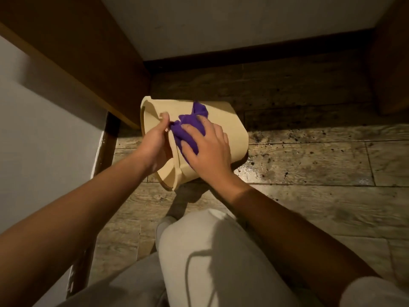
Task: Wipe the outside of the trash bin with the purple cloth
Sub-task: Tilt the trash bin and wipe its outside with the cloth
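Observation:
A cream plastic trash bin [230,127] lies tipped on its side on the wooden floor, its open mouth turned to the left. My left hand [156,142] grips the bin's rim at the mouth, thumb on the outside. My right hand [208,147] presses a crumpled purple cloth [188,129] flat against the bin's outer wall, fingers spread over it. Part of the cloth sticks out beyond my fingers towards the far side of the bin.
A wooden cabinet [88,54] stands close on the left, touching the bin's mouth end. A white wall with a dark baseboard [254,52] runs behind. Dark specks are scattered on the floor [309,156] to the right. My knee in light trousers [210,251] is below.

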Demonstrator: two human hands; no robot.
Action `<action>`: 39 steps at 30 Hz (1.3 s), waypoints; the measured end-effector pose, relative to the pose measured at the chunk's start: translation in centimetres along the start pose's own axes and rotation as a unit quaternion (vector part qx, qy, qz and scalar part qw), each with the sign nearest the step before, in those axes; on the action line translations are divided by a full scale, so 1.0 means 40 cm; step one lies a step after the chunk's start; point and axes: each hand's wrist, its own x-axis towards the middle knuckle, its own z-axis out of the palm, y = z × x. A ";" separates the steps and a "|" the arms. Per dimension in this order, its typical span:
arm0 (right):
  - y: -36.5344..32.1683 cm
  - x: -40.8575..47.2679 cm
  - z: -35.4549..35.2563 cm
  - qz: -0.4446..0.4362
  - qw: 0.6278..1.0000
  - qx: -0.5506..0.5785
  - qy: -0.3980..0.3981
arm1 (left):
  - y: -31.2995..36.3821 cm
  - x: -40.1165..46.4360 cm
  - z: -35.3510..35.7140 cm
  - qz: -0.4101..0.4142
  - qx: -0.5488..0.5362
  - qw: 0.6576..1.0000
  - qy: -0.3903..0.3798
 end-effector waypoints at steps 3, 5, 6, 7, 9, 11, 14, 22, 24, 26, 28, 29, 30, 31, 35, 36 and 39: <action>0.078 -0.020 0.025 0.078 0.996 -0.045 0.004 | 0.002 -0.001 -0.028 0.013 -0.008 1.000 0.018; 0.166 -0.028 0.023 0.178 0.982 -0.067 -0.002 | -0.007 -0.002 -0.047 0.018 0.000 0.999 0.038; 0.211 -0.032 0.017 0.218 0.973 -0.077 -0.009 | -0.011 -0.002 -0.052 0.020 0.003 0.999 0.043; 0.250 -0.033 0.008 0.248 0.965 -0.080 -0.014 | -0.012 -0.002 -0.053 0.023 0.007 0.999 0.044; 0.306 -0.030 -0.016 0.283 0.957 -0.060 -0.005 | -0.005 -0.007 -0.052 0.032 0.008 0.999 0.035; 0.326 -0.020 -0.035 0.303 0.952 -0.013 0.027 | 0.011 -0.018 -0.052 0.039 -0.006 0.999 -0.002; 0.297 0.007 -0.053 0.319 0.943 0.073 0.065 | -0.002 -0.060 -0.052 0.018 0.081 0.996 -0.045; 0.106 0.077 -0.118 0.217 0.957 0.178 0.068 | -0.003 -0.099 -0.051 0.050 0.130 0.990 -0.025; 0.019 0.101 -0.111 0.119 0.977 0.172 0.036 | 0.012 -0.086 -0.036 0.058 0.103 0.993 -0.003; -0.055 0.108 -0.076 0.024 0.995 0.088 -0.040 | 0.016 -0.074 -0.021 0.076 0.068 0.995 0.019; -0.081 0.090 -0.033 -0.024 0.998 -0.011 -0.054 | 0.023 -0.068 -0.015 0.087 0.056 0.994 0.045; -0.069 0.076 -0.017 -0.021 0.998 -0.035 -0.040 | 0.026 -0.070 -0.018 0.084 0.054 0.993 0.062; -0.040 0.061 -0.006 0.004 0.999 -0.043 -0.023 | 0.029 -0.070 -0.025 0.072 0.045 0.993 0.080; 0.002 0.045 0.000 0.043 0.998 -0.050 -0.011 | 0.031 -0.070 -0.036 0.058 0.030 0.993 0.097; 0.210 -0.023 0.008 0.211 0.971 -0.102 -0.052 | 0.044 -0.063 -0.073 0.032 0.009 0.992 0.124; 0.246 -0.034 0.004 0.245 0.964 -0.089 -0.056 | 0.052 -0.063 -0.077 0.033 0.007 0.993 0.116; 0.272 -0.031 -0.016 0.277 0.961 -0.004 -0.006 | 0.069 -0.064 -0.084 0.042 0.028 0.998 0.042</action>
